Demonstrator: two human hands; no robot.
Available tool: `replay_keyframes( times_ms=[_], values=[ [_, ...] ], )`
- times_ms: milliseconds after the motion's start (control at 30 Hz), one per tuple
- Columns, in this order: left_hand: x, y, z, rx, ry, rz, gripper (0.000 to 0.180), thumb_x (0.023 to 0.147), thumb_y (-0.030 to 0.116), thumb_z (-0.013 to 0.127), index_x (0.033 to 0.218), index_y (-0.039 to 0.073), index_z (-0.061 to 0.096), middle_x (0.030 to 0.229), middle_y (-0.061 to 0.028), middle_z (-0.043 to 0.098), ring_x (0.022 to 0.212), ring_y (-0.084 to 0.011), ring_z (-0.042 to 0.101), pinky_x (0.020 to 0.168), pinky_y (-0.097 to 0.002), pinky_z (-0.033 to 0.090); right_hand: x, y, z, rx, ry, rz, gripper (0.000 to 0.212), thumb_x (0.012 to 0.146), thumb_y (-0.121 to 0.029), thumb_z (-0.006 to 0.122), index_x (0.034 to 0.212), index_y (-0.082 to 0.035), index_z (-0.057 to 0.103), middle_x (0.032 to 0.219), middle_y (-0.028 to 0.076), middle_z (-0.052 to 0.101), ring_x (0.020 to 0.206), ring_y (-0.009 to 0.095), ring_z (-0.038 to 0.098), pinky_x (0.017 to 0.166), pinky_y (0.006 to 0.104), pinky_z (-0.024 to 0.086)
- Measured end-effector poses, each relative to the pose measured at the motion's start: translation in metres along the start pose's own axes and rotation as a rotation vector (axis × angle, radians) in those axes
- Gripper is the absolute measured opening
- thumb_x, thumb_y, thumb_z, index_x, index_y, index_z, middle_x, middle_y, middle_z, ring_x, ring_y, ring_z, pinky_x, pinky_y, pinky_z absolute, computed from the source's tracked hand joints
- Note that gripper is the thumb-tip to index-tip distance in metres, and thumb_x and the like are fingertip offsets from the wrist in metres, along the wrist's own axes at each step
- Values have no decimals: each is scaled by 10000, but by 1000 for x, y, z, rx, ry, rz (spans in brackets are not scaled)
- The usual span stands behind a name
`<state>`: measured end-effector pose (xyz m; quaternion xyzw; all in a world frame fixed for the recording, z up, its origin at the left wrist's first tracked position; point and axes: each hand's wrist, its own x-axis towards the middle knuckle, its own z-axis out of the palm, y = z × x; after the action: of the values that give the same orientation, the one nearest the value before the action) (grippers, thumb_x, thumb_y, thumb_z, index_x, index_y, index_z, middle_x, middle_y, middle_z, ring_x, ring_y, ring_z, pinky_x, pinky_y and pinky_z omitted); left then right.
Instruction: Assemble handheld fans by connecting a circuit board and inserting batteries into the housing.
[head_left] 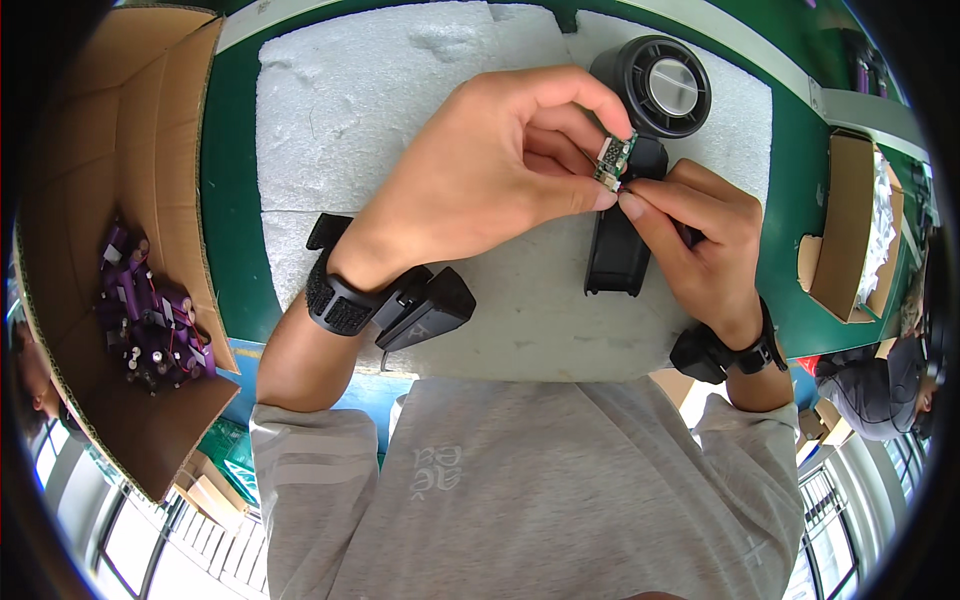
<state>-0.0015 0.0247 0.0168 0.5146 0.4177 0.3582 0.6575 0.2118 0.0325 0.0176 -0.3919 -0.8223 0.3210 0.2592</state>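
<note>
Left of frame: I see large carton [160,130], purple cells [150,310] inside; green tabletop [235,210] strip separates it from white foam slab [340,110]. Right of centre: left hand [490,165] clamped on circuit board [612,160]; right hand [708,222] pinched together at its lower edge. Far right: small carton [843,225].

i'm seeing green on the circuit board [615,158], black on the round housing [626,72] and silver on its disc [674,87]. the foam sheet [350,110] is showing grainy white, the table [232,250] green, the cylinders [150,310] purple, the carton [165,130] brown; i'm wearing a flecked grey shirt [590,480].
</note>
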Motion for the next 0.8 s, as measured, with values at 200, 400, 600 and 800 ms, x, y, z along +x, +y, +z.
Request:
replay_keyframes(
  times_ms=[200,400,600,800],
  values=[
    [-2,-4,4,165,36,150,322,775,-128,668,1064,11,650,978,-69,691,910,-134,676,815,-260,563,-1,2,2,6,3,-59,95,772,-27,728,867,-32,718,706,66,625,527,171,564,452,272,402],
    [-3,-7,2,543,42,366,371,767,-119,664,1092,56,694,949,-72,719,854,-130,696,766,-249,572,0,-1,1,-14,-18,-67,110,764,-18,730,873,-31,719,747,74,650,542,180,584,464,273,430],
    [-4,-9,6,487,68,302,428,754,-100,670,1135,94,691,937,-86,725,831,-139,708,738,-248,567,-1,1,4,15,-1,-55,102,771,-6,719,873,-14,713,775,84,655,557,171,579,481,261,426],
    [-5,-9,11,525,123,300,420,736,-89,671,1121,77,691,941,-87,726,835,-148,713,721,-252,562,0,7,-3,-4,-28,-151,83,766,-18,730,840,-18,695,734,59,622,545,149,585,468,262,428]
  ],
)
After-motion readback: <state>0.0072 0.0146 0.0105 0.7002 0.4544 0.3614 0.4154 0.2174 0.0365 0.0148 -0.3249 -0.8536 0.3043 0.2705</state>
